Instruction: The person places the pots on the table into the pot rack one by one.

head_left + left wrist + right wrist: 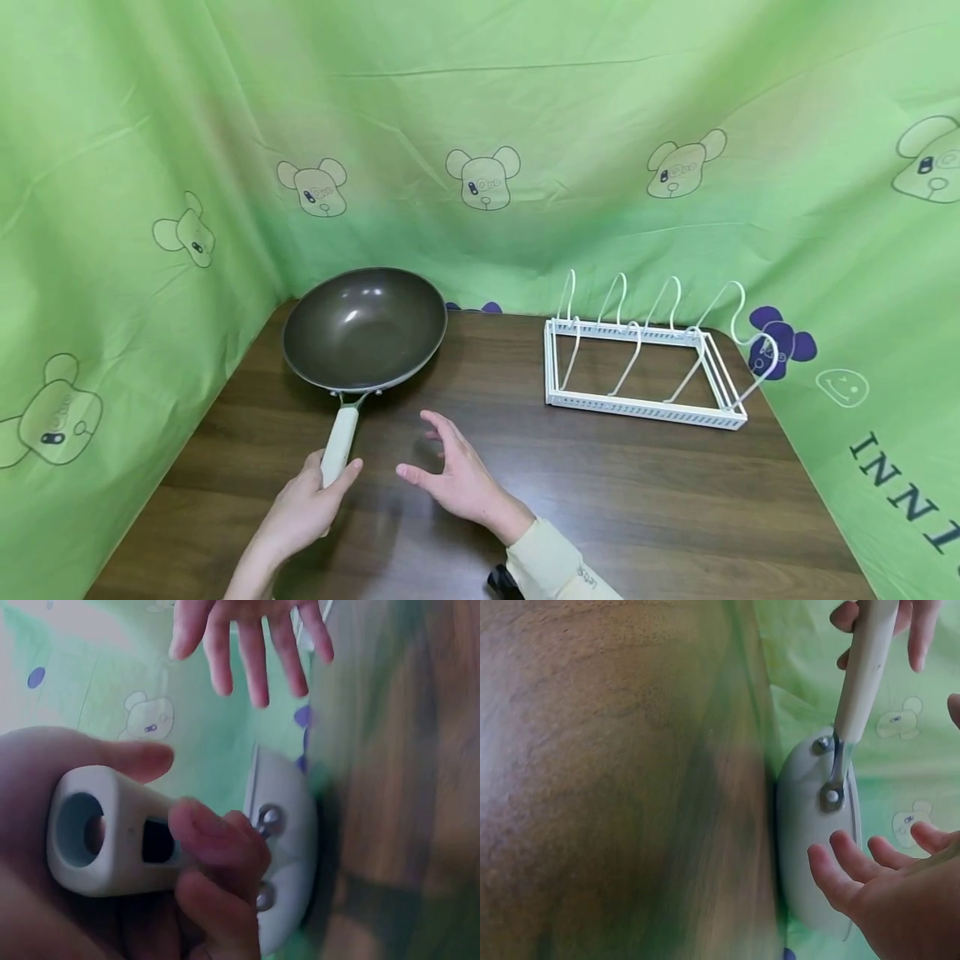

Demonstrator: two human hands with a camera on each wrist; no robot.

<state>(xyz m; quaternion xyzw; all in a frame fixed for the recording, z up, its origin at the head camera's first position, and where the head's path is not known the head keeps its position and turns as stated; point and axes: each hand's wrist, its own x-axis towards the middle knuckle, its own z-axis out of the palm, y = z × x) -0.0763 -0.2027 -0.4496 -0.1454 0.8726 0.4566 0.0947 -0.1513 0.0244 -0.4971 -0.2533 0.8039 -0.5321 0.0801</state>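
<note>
A dark-lined frying pan (367, 329) with a pale outer wall sits on the table's left side, its pale handle (340, 442) pointing toward me. My left hand (300, 508) grips the end of that handle; in the left wrist view the fingers (217, 840) curl under it, and the hollow handle end (82, 829) faces the camera. My right hand (461, 479) hovers to the right of the handle with its fingers spread and nothing in them. In the right wrist view, that hand's fingers (844, 874) overlap the pan's pale side (810, 847), below the riveted handle bracket (831, 796).
A white wire rack (645, 408) with several upright loops stands at the back right of the brown wooden table (600, 500). Green curtains (487, 100) printed with bear faces hang behind and along both sides. A small black object (504, 581) shows beside the right sleeve.
</note>
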